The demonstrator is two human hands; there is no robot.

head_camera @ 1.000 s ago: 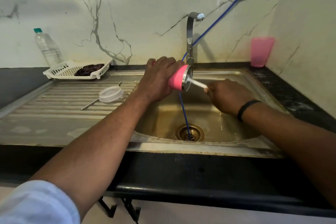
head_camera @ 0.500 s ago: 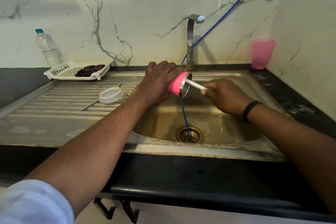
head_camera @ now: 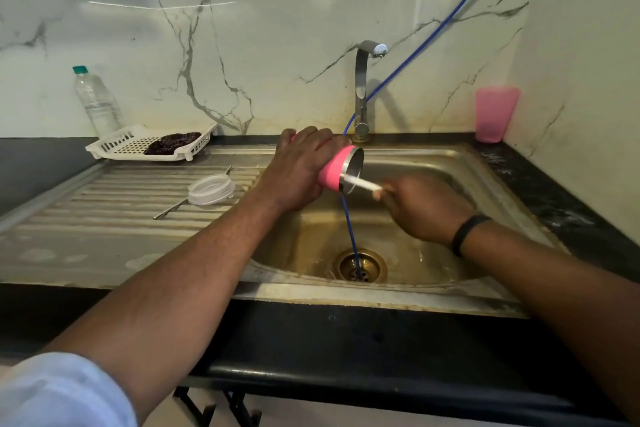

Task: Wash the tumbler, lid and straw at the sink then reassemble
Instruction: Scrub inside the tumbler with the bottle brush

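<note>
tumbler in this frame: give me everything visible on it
The tumbler is pink outside with a bare steel rim and a steel-looking inside. It lies roughly on its side over the sink, mouth towards the right. The left hand wraps around its body and hides its base. A white stick-like tool, gripped by the right hand, reaches into the mouth. No lid is on it. Water inside cannot be told.

Sink basin [head_camera: 433, 163] at the right of the counter, drainboard [head_camera: 104, 218] to its left. Tap [head_camera: 362, 90] at the basin's back edge. Tumbler [head_camera: 341, 168] on its side above the basin's left edge, mouth toward the right, in the left hand [head_camera: 301, 170]. Right hand [head_camera: 426, 208] over the basin, holding a brush handle [head_camera: 363, 184] whose far end sits in the tumbler's mouth. Lid [head_camera: 211, 189] on the drainboard, upon the straw [head_camera: 173, 210]. Basket [head_camera: 152, 144] at the drainboard's back-left corner, bottle [head_camera: 97, 100] behind it. Cup [head_camera: 495, 113] at the counter's back-right corner.
</note>
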